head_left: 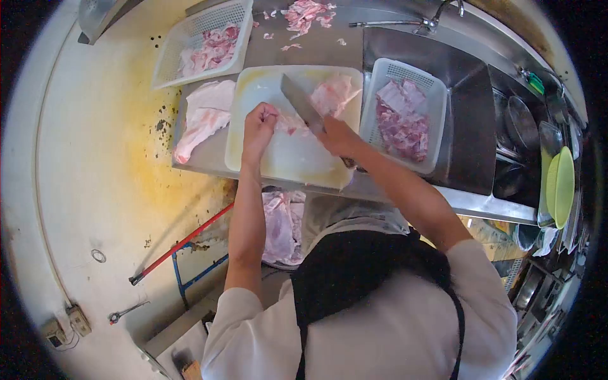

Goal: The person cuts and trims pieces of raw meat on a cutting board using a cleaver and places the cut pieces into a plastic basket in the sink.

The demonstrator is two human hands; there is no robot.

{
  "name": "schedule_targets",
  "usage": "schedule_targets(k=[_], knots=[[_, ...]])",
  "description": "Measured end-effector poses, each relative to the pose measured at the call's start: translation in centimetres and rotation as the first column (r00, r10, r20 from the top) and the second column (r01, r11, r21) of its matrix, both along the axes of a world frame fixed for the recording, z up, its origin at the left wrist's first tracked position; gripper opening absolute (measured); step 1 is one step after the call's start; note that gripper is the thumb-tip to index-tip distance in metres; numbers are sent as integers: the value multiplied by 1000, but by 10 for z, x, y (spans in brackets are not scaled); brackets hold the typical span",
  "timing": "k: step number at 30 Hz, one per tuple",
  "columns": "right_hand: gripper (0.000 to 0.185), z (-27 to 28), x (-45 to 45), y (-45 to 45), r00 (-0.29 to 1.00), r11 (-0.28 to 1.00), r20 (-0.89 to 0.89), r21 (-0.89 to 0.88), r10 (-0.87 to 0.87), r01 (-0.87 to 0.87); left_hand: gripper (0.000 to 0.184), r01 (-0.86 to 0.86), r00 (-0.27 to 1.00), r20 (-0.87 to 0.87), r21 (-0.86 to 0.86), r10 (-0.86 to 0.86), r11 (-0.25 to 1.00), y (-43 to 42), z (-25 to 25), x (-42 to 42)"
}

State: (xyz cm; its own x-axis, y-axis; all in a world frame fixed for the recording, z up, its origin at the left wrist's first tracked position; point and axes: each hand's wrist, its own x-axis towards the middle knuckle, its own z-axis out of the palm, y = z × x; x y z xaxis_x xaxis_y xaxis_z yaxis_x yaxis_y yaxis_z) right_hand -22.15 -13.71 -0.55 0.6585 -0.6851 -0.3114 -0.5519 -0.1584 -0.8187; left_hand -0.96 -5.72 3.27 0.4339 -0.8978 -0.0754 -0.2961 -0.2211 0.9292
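On the white cutting board (297, 161) lies a strip of pale pink meat (290, 123), with a larger piece of meat (333, 95) at the board's upper right. My left hand (259, 126) is closed at the strip's left end, its fingertips pinching it. My right hand (339, 136) is wrapped round the handle of a broad knife (299, 101). The blade points up and to the left, over the meat between my hands. A big uncut piece of meat (208, 114) rests on the steel counter, left of the board.
White baskets of cut meat stand left (168, 63) and right (373, 101) of the board. Scraps (304, 16) lie behind it, near a faucet (430, 24). Below the counter edge is more meat (282, 228). Green bowls (560, 187) are at far right, a wall (107, 158) at left.
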Motion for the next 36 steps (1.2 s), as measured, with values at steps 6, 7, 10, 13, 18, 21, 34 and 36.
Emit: schedule_targets(k=[6,7,10,13,18,21,34,36], knots=[[36,20,-123,65,992,997,-99,41,74,-70,9,-14,998,-55,-46,12,999,-3,38,28],[37,28,-136,73,988,997,-147,58,50,-42,7,1,999,-43,-110,-6,994,-9,45,48],[41,44,-170,81,987,983,-149,181,65,-37,11,-50,981,177,-177,81,983,-39,98,94],[38,64,-192,99,987,974,-106,177,-122,139,30,-187,940,239,-237,244,953,-75,125,154],[30,56,-218,123,914,907,-42,119,-403,405,38,46,619,784,-97,48,994,-132,84,150],[26,52,-224,127,842,838,-45,75,-538,540,27,380,792,517,-1,-325,925,-152,-7,42],[23,36,-242,124,661,625,35,366,-750,690,45,692,432,496,353,-753,629,-165,-32,-49],[24,29,-243,122,688,631,30,428,-725,647,40,648,656,227,320,-720,691,-151,-8,-49]])
